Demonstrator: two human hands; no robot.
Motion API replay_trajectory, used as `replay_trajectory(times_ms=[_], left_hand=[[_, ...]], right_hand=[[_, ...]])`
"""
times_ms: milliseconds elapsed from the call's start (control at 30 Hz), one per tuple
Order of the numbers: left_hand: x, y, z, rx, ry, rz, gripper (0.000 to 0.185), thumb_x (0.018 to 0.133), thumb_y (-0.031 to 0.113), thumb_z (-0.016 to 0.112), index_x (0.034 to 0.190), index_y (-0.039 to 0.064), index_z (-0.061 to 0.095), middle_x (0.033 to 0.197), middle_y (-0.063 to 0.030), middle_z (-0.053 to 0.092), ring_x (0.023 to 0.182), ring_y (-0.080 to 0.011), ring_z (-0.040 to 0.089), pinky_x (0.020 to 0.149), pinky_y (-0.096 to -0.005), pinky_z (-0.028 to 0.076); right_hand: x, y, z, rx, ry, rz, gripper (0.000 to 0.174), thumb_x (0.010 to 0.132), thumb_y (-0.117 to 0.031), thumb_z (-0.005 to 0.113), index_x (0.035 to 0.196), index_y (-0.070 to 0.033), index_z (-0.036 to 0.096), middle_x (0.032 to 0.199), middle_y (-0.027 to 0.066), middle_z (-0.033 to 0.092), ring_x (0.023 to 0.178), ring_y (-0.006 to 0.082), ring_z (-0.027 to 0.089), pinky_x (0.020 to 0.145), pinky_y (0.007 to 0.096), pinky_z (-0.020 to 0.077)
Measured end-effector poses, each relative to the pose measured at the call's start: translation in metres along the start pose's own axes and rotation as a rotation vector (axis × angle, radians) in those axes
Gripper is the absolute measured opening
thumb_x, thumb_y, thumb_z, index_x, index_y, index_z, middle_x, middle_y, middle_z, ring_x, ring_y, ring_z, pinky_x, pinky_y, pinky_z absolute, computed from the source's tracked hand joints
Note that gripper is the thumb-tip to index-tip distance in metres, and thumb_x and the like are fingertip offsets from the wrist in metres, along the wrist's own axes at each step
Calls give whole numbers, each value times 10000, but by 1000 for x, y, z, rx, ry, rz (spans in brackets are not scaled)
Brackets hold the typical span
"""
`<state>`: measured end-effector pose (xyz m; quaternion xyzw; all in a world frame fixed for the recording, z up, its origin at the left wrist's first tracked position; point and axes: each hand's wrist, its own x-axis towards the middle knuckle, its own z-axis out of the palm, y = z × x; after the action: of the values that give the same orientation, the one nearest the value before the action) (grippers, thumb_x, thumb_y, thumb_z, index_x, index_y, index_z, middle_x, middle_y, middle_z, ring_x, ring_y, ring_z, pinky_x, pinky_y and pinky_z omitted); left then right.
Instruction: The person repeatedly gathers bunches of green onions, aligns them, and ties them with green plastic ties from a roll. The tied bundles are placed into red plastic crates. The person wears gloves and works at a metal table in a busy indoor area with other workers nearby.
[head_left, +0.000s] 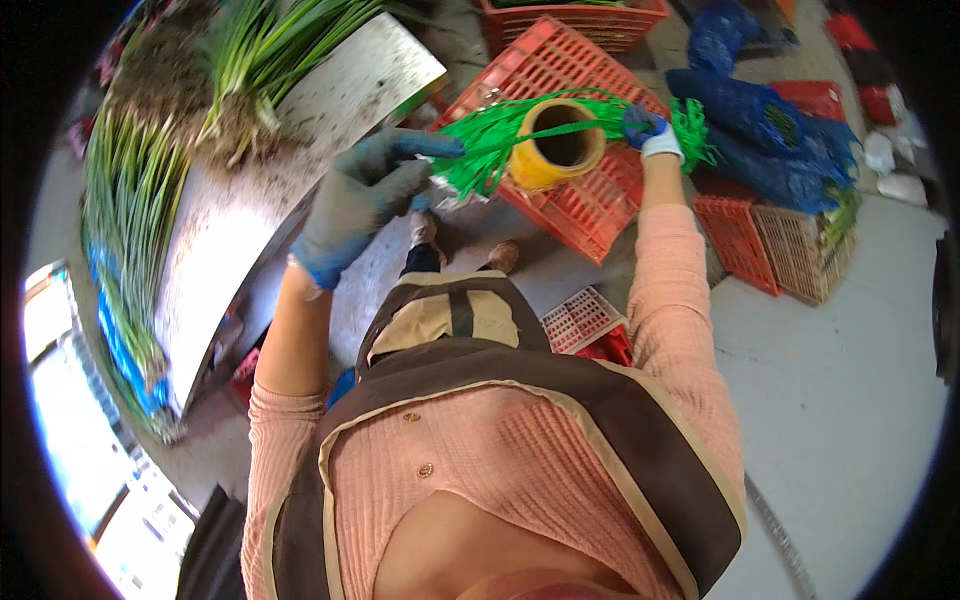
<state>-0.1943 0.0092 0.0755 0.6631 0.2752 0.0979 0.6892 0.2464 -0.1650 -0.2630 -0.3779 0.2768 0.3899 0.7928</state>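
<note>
My right hand (646, 133), in a blue and white glove, is closed on green plastic strips (487, 135) over an upturned red plastic crate (592, 202). A yellow tape roll (556, 144) rests among the strips, with one strip lying across its opening. My left hand (367, 191), in a dirty grey-blue glove, is at the strips' left end, thumb and forefinger apart; nothing shows between them. Left of it, a bunch of green onions (244, 97) with soiled roots lies on a metal table (225, 210), and more green onions (139, 195) line its far left side.
Another red crate (574, 22) holding greens stands beyond. At right, blue mesh sacks (765, 135) lie over red and beige crates (795, 251). A small white crate (585, 319) sits on the floor by the apron. The table's curved edge runs close to my left arm.
</note>
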Motion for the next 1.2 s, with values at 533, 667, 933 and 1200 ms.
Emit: replay_trajectory(times_ms=[533,667,933,1200], left_hand=[[-52,34,41,-21,-94,184,279,888,-59,511,1139,14,609,1074,-58,647,917,-73,577,758,-210,462],[-36,26,80,27,-323,243,400,835,-132,497,1154,70,627,1070,-5,645,952,-80,564,812,-231,455],[28,15,105,169,-297,432,228,784,-116,585,920,32,694,961,-53,696,910,-122,634,820,-268,506],[126,-37,111,100,-112,447,181,804,-81,553,910,-19,685,907,-86,702,849,-148,647,811,-290,512]], right_hand=[[-207,-3,-32,-81,-76,-304,782,840,-702,398,1139,0,568,1010,115,627,914,232,574,766,355,500],[-316,64,6,-537,-981,0,830,859,-710,336,1208,16,539,1023,91,652,790,167,585,695,266,498],[-460,-56,161,-525,-782,-575,422,972,-368,427,1137,-15,588,796,31,598,591,68,528,509,180,389],[-549,-93,202,-770,-862,-1540,360,971,-312,475,1123,-10,599,834,-9,598,602,53,509,499,170,389]])
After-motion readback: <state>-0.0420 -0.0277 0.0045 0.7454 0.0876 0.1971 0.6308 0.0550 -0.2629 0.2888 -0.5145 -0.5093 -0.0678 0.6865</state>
